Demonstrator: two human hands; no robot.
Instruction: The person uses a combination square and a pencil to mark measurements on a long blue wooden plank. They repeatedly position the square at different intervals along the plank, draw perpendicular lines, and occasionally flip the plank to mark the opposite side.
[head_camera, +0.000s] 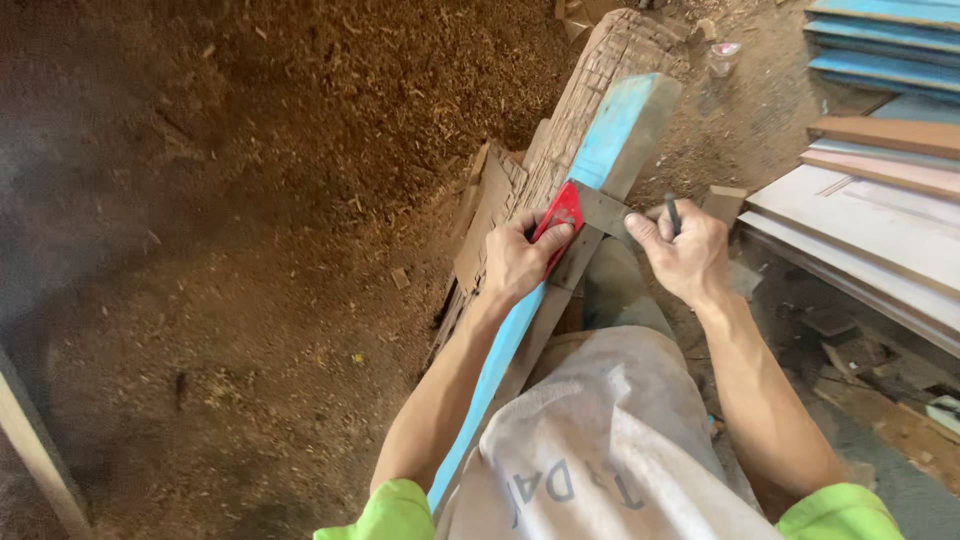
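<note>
Your left hand (515, 262) presses the red-handled square (572, 222) flat against the blue-painted plank (600, 150), which leans on the chopped log (590, 75). Your right hand (685, 255) pinches a dark pencil (673, 213) beside the square's metal blade.

— What colour is the plank (560, 250)?

— Sky blue on its painted face, bare grey-brown wood along the edge. The left hand (515, 262) beside it presses a try square with a bright red stock (558, 222) and a dull grey steel blade (600, 210).

— And the right hand (690, 255)?

— A dark pencil (673, 214) across the plank from the square.

— Around the plank?

— Reddish-brown sawdust floor (250, 200), a pale tan log (600, 60) scored with a grid of cuts beneath it. Beyond the plank's far end, stacked boards (880, 50) in blue, pink-brown and off-white. Near it, lime-green sleeves (395, 515).
</note>
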